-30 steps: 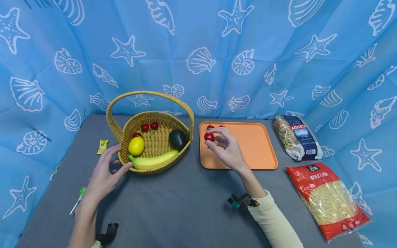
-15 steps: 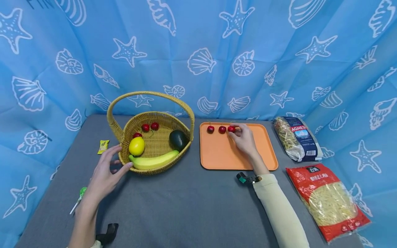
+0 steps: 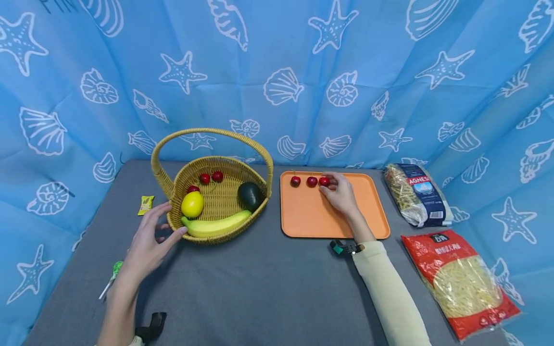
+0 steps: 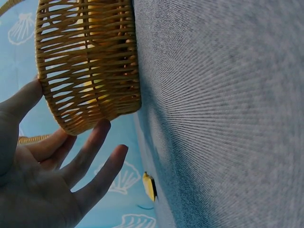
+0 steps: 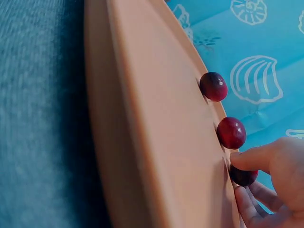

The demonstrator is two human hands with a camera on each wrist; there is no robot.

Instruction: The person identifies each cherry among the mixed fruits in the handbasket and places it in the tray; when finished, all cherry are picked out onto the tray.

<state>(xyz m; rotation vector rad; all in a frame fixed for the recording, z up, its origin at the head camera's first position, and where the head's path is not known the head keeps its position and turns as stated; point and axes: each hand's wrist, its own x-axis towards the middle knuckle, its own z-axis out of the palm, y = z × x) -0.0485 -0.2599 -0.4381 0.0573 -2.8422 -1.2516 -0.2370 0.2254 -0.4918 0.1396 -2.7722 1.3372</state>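
Note:
In the head view, a wicker basket [image 3: 225,235] with a tall handle holds a banana [image 3: 218,224], a lemon [image 3: 192,204], an avocado [image 3: 251,196] and several cherries [image 3: 217,176]. My left hand [image 3: 149,245] holds the basket's near left side between thumb and spread fingers; the left wrist view has the thumb at the rim. On the orange tray [image 3: 303,221], my right hand [image 3: 342,194] pinches a cherry [image 5: 243,176] between thumb and fingers near the far edge. Left of it, two more cherries [image 5: 231,133] stand in a row with it.
To the tray's right lie a pasta bag [image 3: 417,194] and a red noodle bag [image 3: 463,283]. A yellow-wrapped candy [image 3: 146,205] and a green lollipop [image 3: 116,269] lie left of the basket. A blue shell-print curtain [image 3: 277,72] hangs behind the grey table [image 3: 251,298].
My right hand has carried the cherry from above the tray's left part to the right end of the cherry row, lowering it there. My left hand stays at the basket.

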